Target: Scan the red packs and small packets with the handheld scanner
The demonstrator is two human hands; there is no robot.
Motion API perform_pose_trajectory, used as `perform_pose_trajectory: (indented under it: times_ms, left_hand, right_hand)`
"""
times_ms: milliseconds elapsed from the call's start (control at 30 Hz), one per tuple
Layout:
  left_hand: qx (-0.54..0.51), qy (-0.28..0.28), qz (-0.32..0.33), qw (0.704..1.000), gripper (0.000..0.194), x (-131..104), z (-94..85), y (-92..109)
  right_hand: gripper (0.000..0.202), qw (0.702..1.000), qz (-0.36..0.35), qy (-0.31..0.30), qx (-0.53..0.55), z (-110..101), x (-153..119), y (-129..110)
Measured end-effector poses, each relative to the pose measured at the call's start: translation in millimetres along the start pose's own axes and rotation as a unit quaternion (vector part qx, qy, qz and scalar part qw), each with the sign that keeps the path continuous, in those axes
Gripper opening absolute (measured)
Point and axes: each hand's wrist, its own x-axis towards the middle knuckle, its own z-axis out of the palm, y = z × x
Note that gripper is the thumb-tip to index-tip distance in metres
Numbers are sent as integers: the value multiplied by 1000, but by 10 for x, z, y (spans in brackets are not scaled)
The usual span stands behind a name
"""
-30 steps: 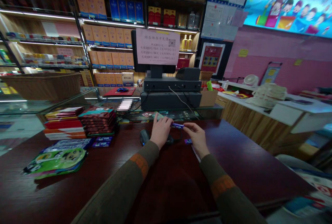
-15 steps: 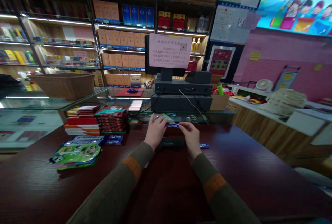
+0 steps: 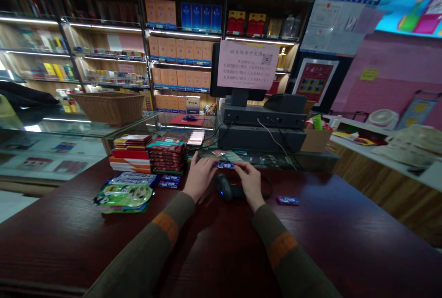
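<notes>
Both my hands hold one small purple candy pack [image 3: 224, 165] level above the dark table. My left hand [image 3: 200, 176] pinches its left end, thumb raised. The fingers of my right hand [image 3: 250, 183] are closed on its right end. Just below lies a black handheld scanner [image 3: 225, 188] with a blue light, its handle partly behind my right hand. A similar purple pack [image 3: 287, 200] rests alone to the right. More purple packs [image 3: 169, 181] lie left of my left hand, beside flat green panda-print bags [image 3: 126, 196].
Stacks of red-and-orange packets [image 3: 130, 157] and brown-red packets [image 3: 168, 155] stand at the table's back left. Behind the table are a glass counter, a monitor [image 3: 245, 65] with a pink sign, and a wicker basket [image 3: 112, 108]. Cables run near the monitor base.
The camera view has swung left, so the surroundings sit further right. My hands and the pack have shifted left over the table, uncovering the scanner's head. Both hands keep their grip.
</notes>
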Motion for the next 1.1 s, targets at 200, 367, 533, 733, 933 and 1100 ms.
perform_pose_trajectory:
  times_ms: [200, 367, 533, 733, 933, 1100]
  left_hand:
    - [-44, 16, -32, 998, 21, -115, 15, -175]
    - [-59, 35, -67, 995, 22, -194, 80, -290]
    - [-66, 58, -84, 993, 21, -229, 116, -344]
    - [-65, 73, -73, 993, 20, -224, 123, -331]
    - [-6, 56, -22, 998, 27, -233, 88, -326]
    - [68, 62, 7, 996, 29, -230, 48, -305]
  right_hand:
    - [30, 999, -9, -35, -28, 162, -10, -15]
    - [29, 996, -26, -75, -48, 249, -4, 32]
    - [28, 992, -48, -83, -83, 280, 0, -5]
    - [28, 989, -46, -82, -112, 289, -11, -105]
    - [30, 989, -19, -72, -125, 283, -17, -102]
    - [30, 989, -24, -74, -127, 284, -31, -136]
